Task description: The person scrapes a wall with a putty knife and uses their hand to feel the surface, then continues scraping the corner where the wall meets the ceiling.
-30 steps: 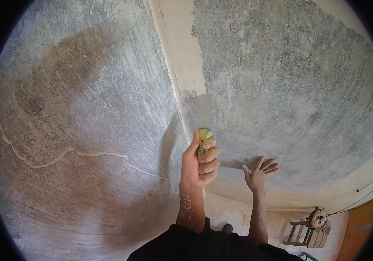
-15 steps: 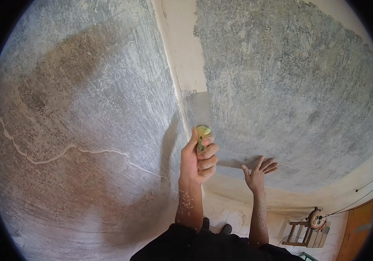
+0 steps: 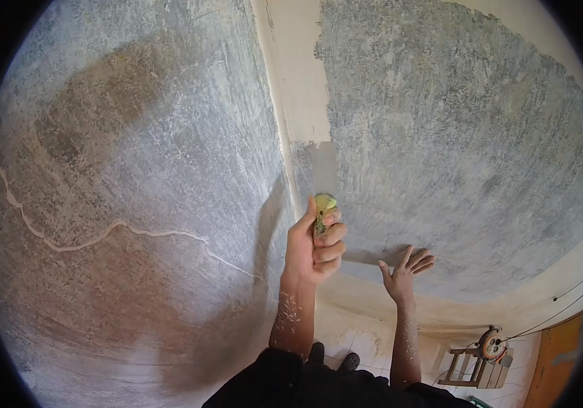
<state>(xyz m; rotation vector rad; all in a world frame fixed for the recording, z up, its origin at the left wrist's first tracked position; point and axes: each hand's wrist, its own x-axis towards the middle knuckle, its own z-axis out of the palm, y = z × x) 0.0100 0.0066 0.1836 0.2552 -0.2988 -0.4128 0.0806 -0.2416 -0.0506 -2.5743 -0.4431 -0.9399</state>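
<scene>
The left hand (image 3: 315, 248) is closed tight around the yellow-green handle of a scraper (image 3: 323, 204). The thumb is on one side and the fingers are curled over the other. The scraper's flat grey blade (image 3: 324, 168) points up from the fist and lies against the wall (image 3: 441, 136), right by the corner. Its top edge meets the bottom end of a cream strip (image 3: 298, 81) that runs down beside the corner.

The right hand (image 3: 403, 268) holds nothing. It is open, with its fingers spread, and it rests flat on the wall, lower down and to the right of the scraper.

Since a second ago, the fist and the scraper have moved up a tiny bit. The blade has stayed at the end of the cream strip, and the strip looks about as long as it did. The right hand has stayed in the same spot. So I think the work on this strip is going slowly, a small bit at a time.

On the wall to the left, a thin pale crack (image 3: 101, 234) wiggles across. Far below on the right stand a wooden stool (image 3: 471, 370) with a cable reel (image 3: 492, 343) on it, and an orange door (image 3: 563, 357).
</scene>
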